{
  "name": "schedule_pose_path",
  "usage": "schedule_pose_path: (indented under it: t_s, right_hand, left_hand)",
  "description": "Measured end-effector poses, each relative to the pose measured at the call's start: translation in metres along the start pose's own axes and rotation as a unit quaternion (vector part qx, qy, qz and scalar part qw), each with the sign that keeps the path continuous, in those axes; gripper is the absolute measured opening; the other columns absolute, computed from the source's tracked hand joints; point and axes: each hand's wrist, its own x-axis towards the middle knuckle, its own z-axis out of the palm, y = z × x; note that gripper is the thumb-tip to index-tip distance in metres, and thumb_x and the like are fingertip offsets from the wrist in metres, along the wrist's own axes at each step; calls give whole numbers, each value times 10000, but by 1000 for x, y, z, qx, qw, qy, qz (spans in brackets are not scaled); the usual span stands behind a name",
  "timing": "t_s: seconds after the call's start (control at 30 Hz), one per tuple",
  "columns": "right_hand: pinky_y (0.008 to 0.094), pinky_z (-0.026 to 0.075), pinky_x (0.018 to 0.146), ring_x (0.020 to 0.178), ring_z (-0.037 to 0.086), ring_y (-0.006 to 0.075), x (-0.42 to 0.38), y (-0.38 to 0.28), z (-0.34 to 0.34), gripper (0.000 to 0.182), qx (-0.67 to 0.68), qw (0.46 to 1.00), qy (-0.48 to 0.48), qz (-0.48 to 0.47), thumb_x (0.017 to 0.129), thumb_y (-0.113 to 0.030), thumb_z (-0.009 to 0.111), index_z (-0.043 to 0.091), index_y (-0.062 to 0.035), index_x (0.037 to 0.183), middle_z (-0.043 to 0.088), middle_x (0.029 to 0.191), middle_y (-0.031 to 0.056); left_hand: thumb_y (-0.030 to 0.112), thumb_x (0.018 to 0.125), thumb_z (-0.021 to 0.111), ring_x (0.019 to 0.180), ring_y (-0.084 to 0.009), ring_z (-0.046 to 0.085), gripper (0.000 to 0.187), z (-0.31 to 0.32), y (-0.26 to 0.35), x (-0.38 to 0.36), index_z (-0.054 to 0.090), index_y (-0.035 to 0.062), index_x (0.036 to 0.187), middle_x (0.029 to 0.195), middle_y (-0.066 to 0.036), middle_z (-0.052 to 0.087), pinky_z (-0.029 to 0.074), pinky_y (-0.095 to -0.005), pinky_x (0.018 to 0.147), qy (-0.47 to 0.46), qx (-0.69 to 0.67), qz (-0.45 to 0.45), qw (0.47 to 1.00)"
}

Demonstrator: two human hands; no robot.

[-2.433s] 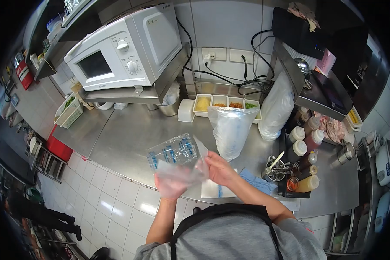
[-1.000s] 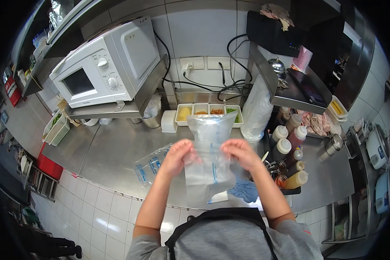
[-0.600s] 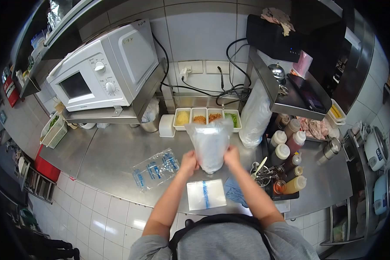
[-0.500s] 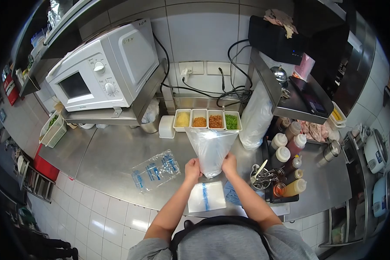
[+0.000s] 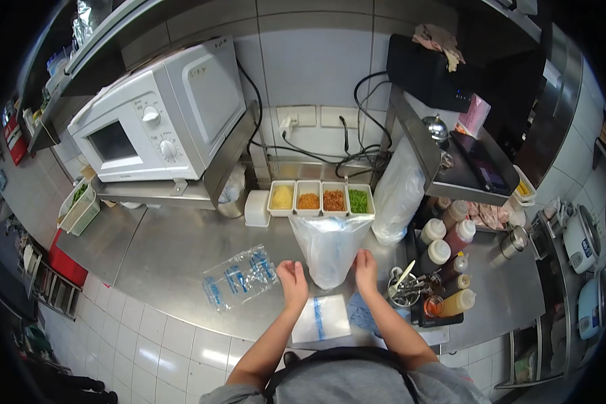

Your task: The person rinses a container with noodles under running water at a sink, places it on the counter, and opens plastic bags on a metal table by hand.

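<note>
Between my two hands, at twelve o'clock from my chest, a clear plastic bag (image 5: 330,248) stands upright on the steel worktop (image 5: 175,242), its mouth gaping upward and its long axis running straight up from the surface. My left hand (image 5: 293,283) sits at about eight o'clock from the bag's base, fingers loosely curled and palm turned toward the plastic, close beside it but holding nothing that I can make out. My right hand (image 5: 366,269) sits at about four o'clock from the base, fingers extended and released, its tips just at the bag's lower right edge; whether they actually touch the film I cannot tell. Of the two, the right looks a shade nearer to the bag. Neither hand is clenched.

At six o'clock from the bag, near the worktop's front edge and between my forearms, lies a flat folded bag (image 5: 321,317) with a blue stripe. A blue cloth (image 5: 357,315) lies just to its right. Well off at nine o'clock rests a printed pack of bags (image 5: 240,276). At twelve o'clock behind the standing bag, four small tubs (image 5: 320,199) of toppings line the wall, with a fuller white bag (image 5: 397,194) at two o'clock. A cup of utensils (image 5: 405,287) and squeeze bottles (image 5: 451,269) crowd the three o'clock side, close to my right wrist. A microwave (image 5: 156,121) sits on its shelf at ten o'clock.
</note>
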Motion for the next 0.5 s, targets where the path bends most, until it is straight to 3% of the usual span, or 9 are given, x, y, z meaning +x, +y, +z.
schedule_pose_path:
  t_s: [0.03,0.07,0.17,0.27,0.3,0.37,0.43,0.47,0.5]
  right_hand:
    - [311,434,565,616,566,164,2,-6,4,410,53,996,40,-54,927,-357,426,577,16,851,589,664,93]
    - [291,424,537,585,547,134,1,-8,8,465,104,986,78,-103,935,-404,405,578,16,839,580,640,70]
    - [281,431,638,693,551,143,-13,0,32,556,188,982,26,12,947,-452,317,584,32,898,597,759,88]
    - [304,425,834,910,566,198,-22,-6,53,607,231,973,-1,33,960,-452,252,578,57,1013,604,985,156]
    - [314,413,881,966,561,213,-20,-6,54,609,259,965,-12,36,962,-445,246,572,63,1041,595,1043,173]
    - [345,391,928,1046,544,278,-9,21,48,615,142,986,-77,30,965,-429,223,529,83,1115,574,1113,208]
    - [356,384,935,1071,529,305,-3,41,42,617,31,992,-121,26,967,-419,204,511,89,1136,570,1120,218]
    - [366,360,960,1108,496,355,-9,42,31,544,-13,989,-137,53,968,-371,261,478,81,1180,539,1155,245]
    - [368,346,966,1120,483,346,-21,31,16,515,-57,988,-140,-17,957,-354,303,478,75,1181,524,1180,230]
  left_hand:
    - [235,891,494,992,-288,497,396,-7,20,1,352,-34,1145,1116,-202,445,382,-379,868,6,-33,34,999]
    - [361,812,601,1098,-296,440,674,-9,45,6,277,-63,1225,1213,-223,359,338,-403,936,-26,-142,68,987]
    - [490,693,690,1124,-325,426,891,14,47,6,261,-58,1249,1196,-225,386,319,-417,961,-80,2,189,979]
    - [534,604,747,1137,-305,426,1011,31,32,3,256,-41,1275,1246,-205,384,283,-392,998,-152,-117,71,979]
    - [531,608,745,1129,-319,436,1013,36,24,6,250,-42,1281,1245,-212,390,277,-398,1001,-146,-95,86,981]
    - [524,617,741,1114,-345,457,1017,42,6,12,238,-45,1292,1244,-227,401,267,-411,1006,-134,-47,110,984]
    - [531,632,723,1168,-367,389,1029,37,-8,11,215,-49,1314,1281,-240,361,234,-481,1003,-173,44,100,979]
    - [534,639,713,1195,-378,356,1035,33,-15,7,204,-52,1324,1300,-246,340,218,-517,1002,-192,89,94,973]
    - [527,644,711,1213,-375,331,1036,25,-17,-2,192,-48,1332,1315,-238,319,203,-536,1002,-196,163,107,961]
